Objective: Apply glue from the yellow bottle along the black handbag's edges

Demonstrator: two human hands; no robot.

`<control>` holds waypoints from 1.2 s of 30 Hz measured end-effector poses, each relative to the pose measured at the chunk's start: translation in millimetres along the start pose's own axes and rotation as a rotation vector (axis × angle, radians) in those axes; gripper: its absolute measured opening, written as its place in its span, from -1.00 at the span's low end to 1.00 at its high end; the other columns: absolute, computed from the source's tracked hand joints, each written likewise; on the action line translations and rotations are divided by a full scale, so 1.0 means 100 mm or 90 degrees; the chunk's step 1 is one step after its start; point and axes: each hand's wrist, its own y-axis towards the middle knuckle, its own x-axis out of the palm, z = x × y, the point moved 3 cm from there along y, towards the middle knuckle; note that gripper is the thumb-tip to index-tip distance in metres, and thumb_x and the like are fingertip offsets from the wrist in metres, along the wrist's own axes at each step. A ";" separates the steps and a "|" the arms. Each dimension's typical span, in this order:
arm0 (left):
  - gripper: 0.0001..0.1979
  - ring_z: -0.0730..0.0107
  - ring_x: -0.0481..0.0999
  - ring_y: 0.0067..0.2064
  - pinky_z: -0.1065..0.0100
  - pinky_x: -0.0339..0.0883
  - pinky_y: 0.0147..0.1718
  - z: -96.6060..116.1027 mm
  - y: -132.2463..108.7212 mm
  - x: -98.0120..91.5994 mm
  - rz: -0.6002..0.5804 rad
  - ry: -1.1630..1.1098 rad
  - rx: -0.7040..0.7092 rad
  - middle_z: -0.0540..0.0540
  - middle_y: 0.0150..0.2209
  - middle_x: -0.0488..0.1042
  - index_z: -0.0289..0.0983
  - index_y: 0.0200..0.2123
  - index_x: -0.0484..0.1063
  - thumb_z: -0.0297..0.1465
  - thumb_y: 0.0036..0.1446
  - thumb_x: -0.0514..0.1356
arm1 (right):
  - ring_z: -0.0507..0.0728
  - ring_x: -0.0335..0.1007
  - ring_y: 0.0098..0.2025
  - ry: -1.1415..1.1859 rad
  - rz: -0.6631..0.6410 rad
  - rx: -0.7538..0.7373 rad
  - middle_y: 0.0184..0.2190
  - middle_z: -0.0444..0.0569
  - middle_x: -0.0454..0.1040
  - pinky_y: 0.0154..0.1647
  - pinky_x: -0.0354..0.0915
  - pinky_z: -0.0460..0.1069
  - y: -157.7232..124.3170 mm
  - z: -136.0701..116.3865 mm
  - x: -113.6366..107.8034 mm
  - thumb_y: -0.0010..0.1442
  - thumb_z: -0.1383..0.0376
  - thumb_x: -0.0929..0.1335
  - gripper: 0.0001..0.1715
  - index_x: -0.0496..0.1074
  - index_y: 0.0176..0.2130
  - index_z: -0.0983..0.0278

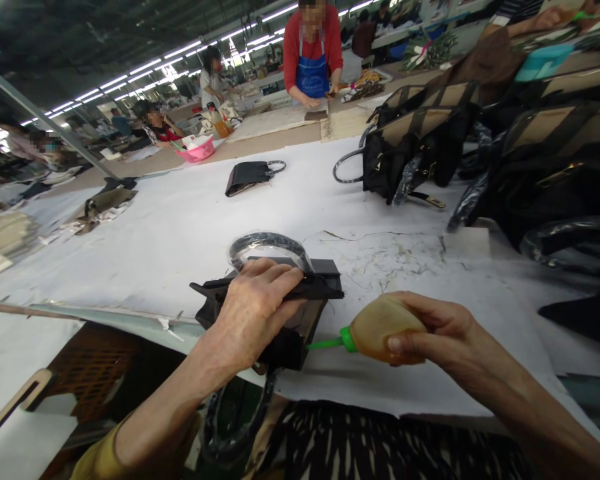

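I see left hand [254, 313] clamped on black handbag [280, 313] at table edge [180, 220] | right hand [430, 330] squeezing glue bottle [380, 328], green nozzle [325, 344] at bag's side | gluing apparently underway; finished extent hidden

This is a factory floor for making handbags, a large open hall. Long rows of white strip ceiling lights [145, 67] run far back over lines of worktables. The near long worktable covered in white cloth [180, 220] carries a small finished black handbag with a ring handle [250, 175] and a heap of black and tan bags wrapped in clear plastic [420, 140]. At tables behind, several people work, among them a person in a red top and blue apron [312, 53], near a pink plastic basin [196, 150].
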 end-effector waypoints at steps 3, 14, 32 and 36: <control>-0.79 0.24 0.41 -0.17 0.19 0.33 -0.15 0.00 0.01 0.00 -0.005 -0.003 -0.003 -0.12 -0.17 0.50 -0.33 -0.17 0.38 -0.41 0.11 0.20 | 0.02 0.37 -0.40 0.005 -0.002 -0.007 -0.42 -0.16 0.47 -0.48 0.28 -0.20 -0.05 0.02 0.01 -0.06 0.29 0.46 -0.75 0.51 -0.27 0.20; -0.79 0.25 0.41 -0.17 0.18 0.33 -0.15 0.02 0.02 -0.04 -0.005 -0.017 -0.005 -0.11 -0.17 0.49 -0.33 -0.16 0.38 -0.44 0.10 0.21 | 0.10 0.39 -0.37 0.037 0.062 0.009 -0.37 -0.06 0.48 -0.44 0.37 -0.09 -0.11 0.08 0.02 -0.06 0.19 0.47 -0.62 0.47 -0.20 0.25; -0.79 0.24 0.41 -0.16 0.20 0.33 -0.15 0.01 0.02 -0.01 -0.022 -0.011 -0.025 -0.12 -0.16 0.49 -0.32 -0.15 0.38 -0.43 0.11 0.20 | 0.09 0.32 -0.38 0.046 0.077 0.063 -0.37 -0.07 0.46 -0.44 0.27 -0.09 -0.35 0.32 0.14 -0.01 0.10 0.42 -0.52 0.42 -0.11 0.26; -0.80 0.24 0.42 -0.17 0.19 0.33 -0.16 0.02 0.03 -0.03 -0.022 -0.013 -0.017 -0.12 -0.18 0.49 -0.33 -0.16 0.38 -0.45 0.11 0.19 | 0.07 0.34 -0.33 -0.007 0.133 0.003 -0.35 -0.13 0.46 -0.38 0.29 -0.13 -0.25 0.27 0.14 -0.02 0.13 0.44 -0.63 0.45 -0.19 0.20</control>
